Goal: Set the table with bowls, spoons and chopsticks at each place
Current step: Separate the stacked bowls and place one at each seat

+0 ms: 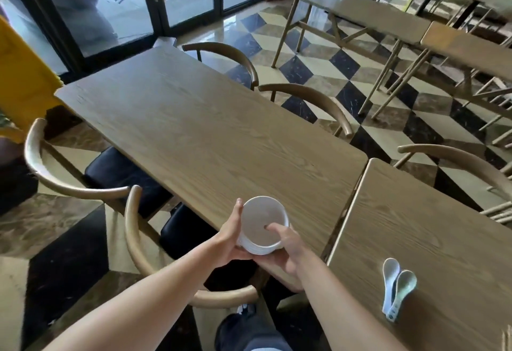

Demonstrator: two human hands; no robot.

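Stack of bowls (260, 220) upright over the surface's (194, 118) near edge; left hand (230, 235) cups its side, right hand (288, 251) pinches the rim, surface running forward-left.

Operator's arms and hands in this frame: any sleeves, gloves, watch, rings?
The left forearm and right forearm are bare to the frame edge; no sleeve shows. The left hand and right hand are ungloved. No watch, bracelet or ring shows on the visible sides.

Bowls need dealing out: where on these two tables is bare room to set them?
The long table is bare wood all the way out from the bowl stack. The right table is bare beyond the spoons; its near edge is crowded.
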